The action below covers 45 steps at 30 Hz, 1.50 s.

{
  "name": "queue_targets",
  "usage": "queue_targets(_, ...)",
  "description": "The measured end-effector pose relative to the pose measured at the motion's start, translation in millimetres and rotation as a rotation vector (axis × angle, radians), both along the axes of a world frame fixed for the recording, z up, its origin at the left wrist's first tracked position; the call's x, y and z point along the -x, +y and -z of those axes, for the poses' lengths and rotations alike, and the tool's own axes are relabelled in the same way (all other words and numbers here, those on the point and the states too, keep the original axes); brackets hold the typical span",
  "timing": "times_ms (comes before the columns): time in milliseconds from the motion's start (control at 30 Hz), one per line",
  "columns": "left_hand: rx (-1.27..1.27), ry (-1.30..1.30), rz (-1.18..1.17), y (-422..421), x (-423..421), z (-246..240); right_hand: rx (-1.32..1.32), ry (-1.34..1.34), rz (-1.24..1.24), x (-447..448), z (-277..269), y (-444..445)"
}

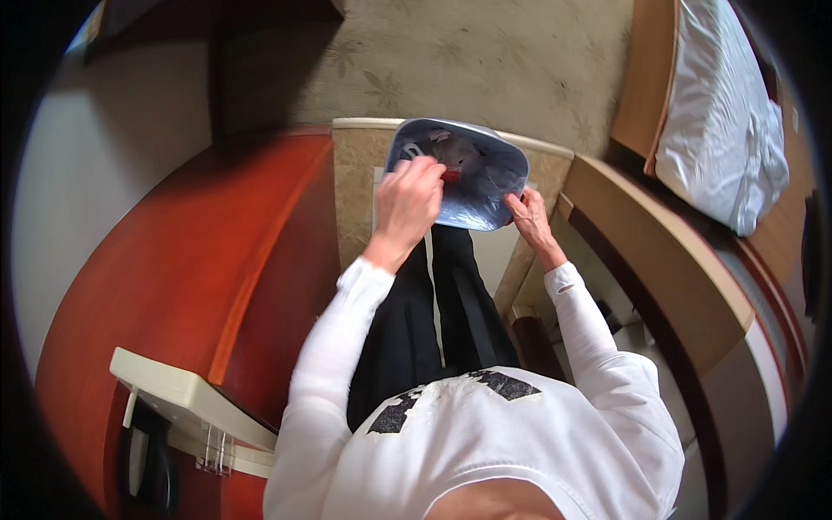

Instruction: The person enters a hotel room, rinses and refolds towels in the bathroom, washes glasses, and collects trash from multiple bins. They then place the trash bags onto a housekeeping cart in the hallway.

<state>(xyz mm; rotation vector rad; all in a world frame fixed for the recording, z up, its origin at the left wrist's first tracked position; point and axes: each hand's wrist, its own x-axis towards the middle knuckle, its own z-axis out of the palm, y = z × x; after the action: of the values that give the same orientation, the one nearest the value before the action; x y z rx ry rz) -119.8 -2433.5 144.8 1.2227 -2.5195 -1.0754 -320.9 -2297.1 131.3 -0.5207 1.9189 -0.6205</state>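
Note:
A grey-blue plastic bin (484,208), its mouth turned up towards me, is held out in front of my legs. Inside lie crumpled pale scraps (441,135), a small red item (452,175) and clear film. My right hand (528,214) grips the bin's rim on the right, thumb over the edge. My left hand (411,195) is over the left part of the mouth with its fingers bent together. A white curved strip (412,151) shows just beyond those fingers; whether they pinch it or anything else cannot be made out.
A glossy reddish wooden cabinet (188,247) stands at my left, with a pale wall-mounted fixture (188,390) near its lower end. Ahead, a pale threshold strip (552,145) borders patterned carpet (455,58). On the right are a door frame (663,240) and a bed with white bedding (715,130).

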Motion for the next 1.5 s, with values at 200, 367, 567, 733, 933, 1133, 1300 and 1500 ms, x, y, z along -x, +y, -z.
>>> queue_targets(200, 0.08, -0.335, 0.386, 66.5, 45.6, 48.5, -0.144, 0.065, 0.064, 0.4, -9.4, 55.3)
queue_targets(367, 0.055, -0.14, 0.42, 163.8, 54.8, 52.6, -0.19, 0.394, -0.08, 4.5, 35.4, 121.4)
queue_targets(567, -0.246, 0.065, 0.224, 212.1, 32.1, 50.9, -0.208, 0.534, -0.158, 23.5, 108.7, 193.2)
queue_targets(733, -0.488, 0.228, 0.127, 230.5, 4.0, 32.6, -0.31, 0.559, -0.1, 23.3, 154.8, 238.4)
queue_targets(933, -0.587, 0.212, 0.088, 250.1, -15.0, 22.0, -0.336, 0.604, -0.025, 26.6, 173.6, 280.6)
queue_targets(1133, -0.441, 0.117, 0.002, 254.4, -34.4, 53.8, -0.346, 0.59, 0.032, 26.3, 179.0, 301.5)
queue_targets(1300, -0.45, 0.092, 0.081, 245.4, -52.7, 90.7, -0.364, 0.597, 0.044, 16.9, 177.3, 314.0)
queue_targets(1500, -0.715, 0.015, -0.056, 227.7, -67.2, 125.2, -0.295, 0.597, -0.007, 8.9, 169.2, 333.8)
